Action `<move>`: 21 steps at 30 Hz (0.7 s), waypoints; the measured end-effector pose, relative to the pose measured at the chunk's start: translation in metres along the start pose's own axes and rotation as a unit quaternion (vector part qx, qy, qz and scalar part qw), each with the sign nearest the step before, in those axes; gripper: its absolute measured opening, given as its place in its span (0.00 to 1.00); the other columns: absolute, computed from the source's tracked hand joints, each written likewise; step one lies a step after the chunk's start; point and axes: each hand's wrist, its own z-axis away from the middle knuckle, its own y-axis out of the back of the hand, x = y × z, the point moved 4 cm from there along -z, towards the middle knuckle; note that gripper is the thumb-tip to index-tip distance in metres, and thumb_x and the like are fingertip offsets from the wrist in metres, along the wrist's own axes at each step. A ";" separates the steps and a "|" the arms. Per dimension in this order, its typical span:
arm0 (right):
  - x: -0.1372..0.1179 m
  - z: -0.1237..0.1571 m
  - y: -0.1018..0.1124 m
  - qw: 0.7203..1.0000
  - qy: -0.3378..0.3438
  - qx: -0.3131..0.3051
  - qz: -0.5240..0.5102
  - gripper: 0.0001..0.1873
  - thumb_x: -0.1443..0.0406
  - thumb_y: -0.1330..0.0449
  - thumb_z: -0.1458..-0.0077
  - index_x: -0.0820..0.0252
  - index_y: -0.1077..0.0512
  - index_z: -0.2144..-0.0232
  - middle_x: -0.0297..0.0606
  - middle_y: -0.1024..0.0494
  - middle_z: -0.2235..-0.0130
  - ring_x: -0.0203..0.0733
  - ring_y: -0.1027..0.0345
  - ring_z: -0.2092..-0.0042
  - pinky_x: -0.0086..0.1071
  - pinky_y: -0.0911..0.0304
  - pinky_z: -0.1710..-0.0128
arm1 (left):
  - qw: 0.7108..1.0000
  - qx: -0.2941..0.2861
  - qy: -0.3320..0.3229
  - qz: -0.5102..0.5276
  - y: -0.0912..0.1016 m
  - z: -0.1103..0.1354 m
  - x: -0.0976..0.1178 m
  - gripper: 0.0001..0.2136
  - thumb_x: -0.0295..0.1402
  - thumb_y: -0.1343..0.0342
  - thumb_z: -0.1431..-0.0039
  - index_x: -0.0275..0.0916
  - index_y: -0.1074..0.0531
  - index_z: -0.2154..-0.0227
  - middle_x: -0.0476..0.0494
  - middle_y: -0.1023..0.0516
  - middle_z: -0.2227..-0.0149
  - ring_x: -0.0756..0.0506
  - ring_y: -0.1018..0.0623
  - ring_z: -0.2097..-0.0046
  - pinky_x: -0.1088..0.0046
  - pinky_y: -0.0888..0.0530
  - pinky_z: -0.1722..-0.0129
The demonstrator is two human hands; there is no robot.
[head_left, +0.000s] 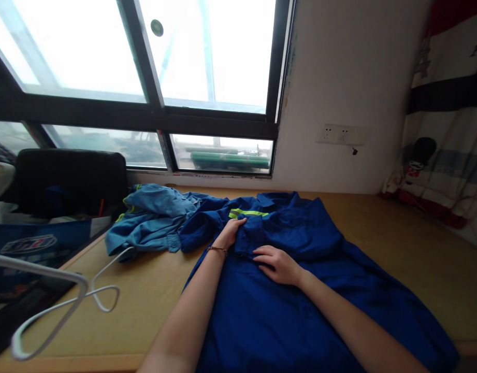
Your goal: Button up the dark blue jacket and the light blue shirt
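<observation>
A dark blue work jacket with a yellow-green reflective strip is spread on a wooden table, its collar towards the window. One blue sleeve lies folded across the chest, cuff towards me. My left hand, with a thin bracelet at the wrist, pinches the edge of this sleeve between thumb and fingers. Just below the cuff, my right hand rests on the cloth, fingers stretched and slightly apart. Left of the jacket is a crumpled lighter blue garment with yellow-green trim, touching the jacket's other sleeve.
The wooden tabletop meets a wall under a dark-framed window. A white wire hanger juts in at the left. Beyond the table's left edge are a black chair and a blue bag. A patterned curtain hangs at the right.
</observation>
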 end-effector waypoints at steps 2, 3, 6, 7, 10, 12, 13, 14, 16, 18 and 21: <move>-0.010 0.000 -0.001 0.999 0.028 -0.021 -0.014 0.15 0.68 0.50 0.46 0.59 0.32 0.56 0.41 0.31 0.52 0.39 0.41 0.48 0.36 0.44 0.48 | 0.998 0.047 -0.036 -0.010 0.009 -0.005 0.004 0.07 0.31 0.42 0.53 0.32 0.29 0.73 0.38 0.23 0.75 0.40 0.23 0.64 0.62 0.29 0.58; -0.015 -0.001 -0.002 0.998 0.040 -0.035 -0.025 0.16 0.69 0.50 0.46 0.59 0.32 0.56 0.41 0.31 0.52 0.39 0.41 0.48 0.35 0.44 0.48 | 0.995 0.079 -0.059 -0.014 0.013 -0.007 0.007 0.08 0.34 0.43 0.52 0.32 0.29 0.73 0.38 0.23 0.74 0.40 0.24 0.62 0.63 0.30 0.56; -0.023 -0.003 -0.006 0.995 0.050 -0.071 -0.046 0.18 0.69 0.50 0.46 0.59 0.34 0.53 0.40 0.31 0.51 0.38 0.41 0.48 0.33 0.44 0.48 | 0.986 0.134 -0.100 -0.008 0.024 -0.013 0.011 0.11 0.38 0.47 0.49 0.34 0.28 0.69 0.37 0.23 0.69 0.40 0.26 0.56 0.64 0.33 0.53; -0.022 -0.003 -0.008 0.995 0.046 -0.075 -0.044 0.18 0.68 0.50 0.46 0.58 0.35 0.52 0.40 0.32 0.50 0.38 0.42 0.47 0.34 0.44 0.48 | 0.987 0.125 -0.098 -0.001 0.025 -0.015 0.011 0.12 0.38 0.50 0.46 0.34 0.28 0.67 0.38 0.23 0.67 0.41 0.27 0.55 0.63 0.33 0.52; -0.011 -0.003 -0.010 0.998 0.003 -0.057 -0.002 0.19 0.63 0.47 0.47 0.57 0.35 0.52 0.40 0.33 0.49 0.43 0.44 0.46 0.38 0.46 0.47 | 0.996 0.061 -0.071 0.013 0.024 -0.017 0.011 0.17 0.35 0.61 0.41 0.34 0.28 0.65 0.39 0.23 0.64 0.45 0.26 0.56 0.63 0.33 0.53; 0.007 0.000 -0.009 0.996 -0.068 -0.019 0.046 0.18 0.60 0.46 0.47 0.57 0.34 0.53 0.41 0.31 0.51 0.45 0.41 0.49 0.40 0.44 0.50 | 0.997 0.036 -0.069 0.010 0.024 -0.015 0.013 0.20 0.32 0.65 0.41 0.33 0.27 0.69 0.38 0.23 0.66 0.48 0.25 0.58 0.68 0.31 0.55; 0.017 0.002 -0.009 0.991 -0.113 0.002 0.071 0.18 0.59 0.46 0.47 0.58 0.34 0.54 0.43 0.30 0.53 0.46 0.39 0.51 0.40 0.43 0.51 | 0.997 0.033 -0.073 0.009 0.024 -0.013 0.014 0.21 0.32 0.67 0.41 0.32 0.27 0.71 0.37 0.23 0.66 0.49 0.25 0.59 0.72 0.31 0.57; 0.028 0.004 -0.007 0.982 -0.159 0.024 0.095 0.18 0.57 0.47 0.47 0.59 0.33 0.56 0.44 0.29 0.55 0.47 0.37 0.53 0.40 0.42 0.53 | 0.997 0.028 -0.076 0.008 0.024 -0.012 0.015 0.22 0.32 0.68 0.42 0.31 0.27 0.73 0.36 0.23 0.67 0.50 0.25 0.59 0.75 0.31 0.58; 0.048 0.009 -0.002 0.962 -0.227 0.055 0.140 0.19 0.54 0.47 0.48 0.61 0.32 0.59 0.47 0.28 0.58 0.49 0.36 0.55 0.41 0.42 0.53 | 0.996 0.019 -0.084 0.009 0.022 -0.010 0.014 0.24 0.35 0.68 0.42 0.31 0.27 0.74 0.36 0.24 0.67 0.50 0.26 0.58 0.76 0.31 0.59; 0.066 0.015 0.008 0.945 -0.264 0.074 0.178 0.22 0.52 0.48 0.48 0.62 0.32 0.59 0.49 0.29 0.57 0.52 0.38 0.52 0.44 0.45 0.51 | 0.996 0.006 -0.087 0.020 0.020 -0.007 0.013 0.25 0.42 0.67 0.41 0.32 0.27 0.70 0.37 0.24 0.67 0.47 0.27 0.56 0.70 0.32 0.56; 0.092 0.026 0.034 0.910 -0.322 0.114 0.233 0.23 0.55 0.48 0.48 0.65 0.34 0.55 0.51 0.31 0.54 0.56 0.43 0.48 0.48 0.51 0.48 | 0.995 -0.043 -0.073 0.046 0.014 -0.004 0.009 0.26 0.51 0.62 0.45 0.33 0.29 0.61 0.36 0.24 0.64 0.41 0.28 0.53 0.59 0.33 0.53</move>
